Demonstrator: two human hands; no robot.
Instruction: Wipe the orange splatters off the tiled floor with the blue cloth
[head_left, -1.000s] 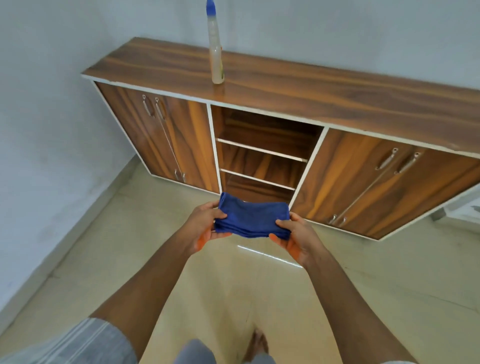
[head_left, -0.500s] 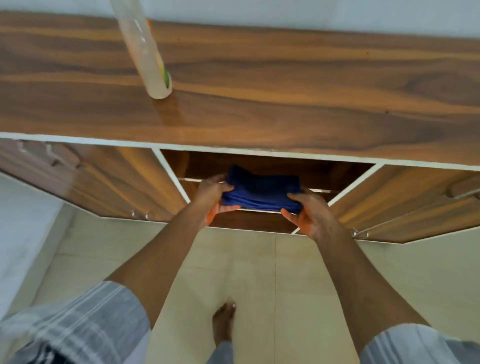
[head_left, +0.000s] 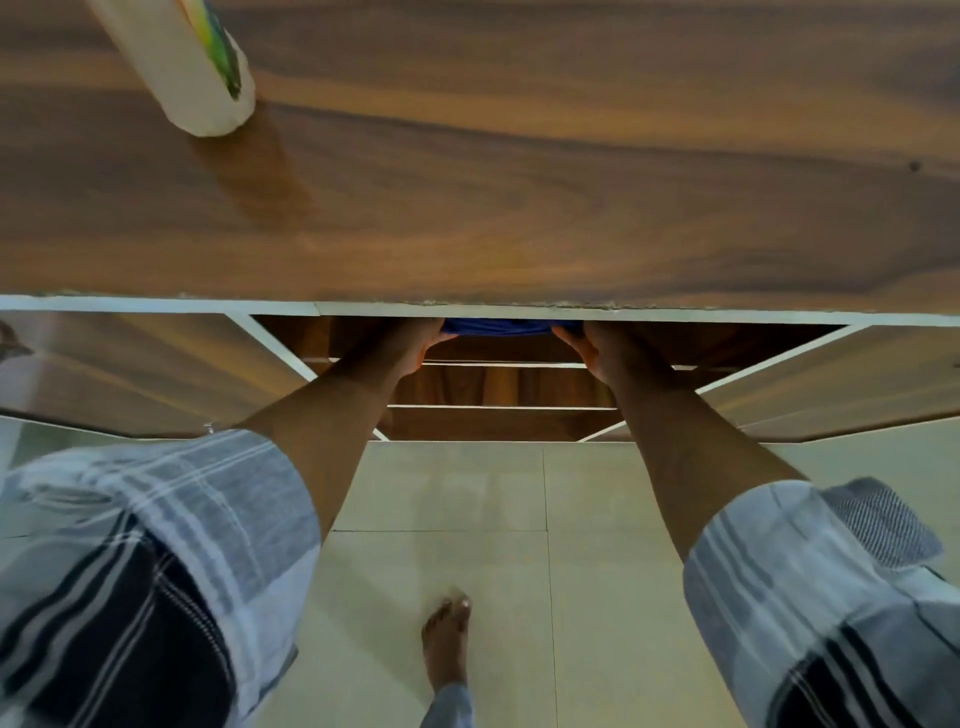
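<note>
The folded blue cloth (head_left: 506, 326) shows only as a thin strip under the front edge of the wooden cabinet top, inside the open middle compartment. My left hand (head_left: 402, 345) grips its left end and my right hand (head_left: 610, 351) grips its right end. Both sets of fingertips are hidden under the cabinet's top edge. The pale tiled floor (head_left: 467, 493) lies below my arms, and no orange splatters show on it.
The wooden cabinet top (head_left: 519, 208) fills the upper half of the view, with a pale bottle (head_left: 192, 73) standing on it at upper left. Open shelves (head_left: 498, 405) sit between closed doors. My bare foot (head_left: 447, 644) stands on the tiles.
I have come closer to the cabinet and the view has tipped down. Both hands have pushed the cloth forward into the top shelf compartment, so most of it is now hidden.
</note>
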